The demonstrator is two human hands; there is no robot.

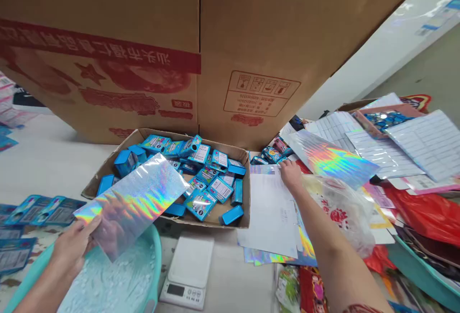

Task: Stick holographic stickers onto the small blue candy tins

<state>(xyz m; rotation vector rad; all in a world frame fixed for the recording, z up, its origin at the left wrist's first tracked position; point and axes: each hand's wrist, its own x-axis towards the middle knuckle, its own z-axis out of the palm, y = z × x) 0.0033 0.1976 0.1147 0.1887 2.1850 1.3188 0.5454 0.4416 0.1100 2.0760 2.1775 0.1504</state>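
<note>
My left hand (74, 246) pinches the lower left end of a shiny holographic bag (138, 198), which tilts up over a turquoise basin (156, 255) of pale, clumpy material. Behind the bag, a shallow cardboard tray (247, 207) holds many small blue printed boxes (201, 204); the bag covers part of them. Over on the right, my right hand (291, 175) has its fingers curled at the far corner of a stack of white sheets (269, 207). Holographic sheets (268, 256) stick out under that stack. The fingertips of this hand are partly hidden.
A big cardboard carton (247, 30) stands behind the tray. In front lies a white kitchen scale (189, 270). Flat blue printed pieces (59, 211) lie at left. At right are a clear plastic bag (345, 212), white-backed sheets (427, 143), red plastic (427, 212) and another basin (413, 265).
</note>
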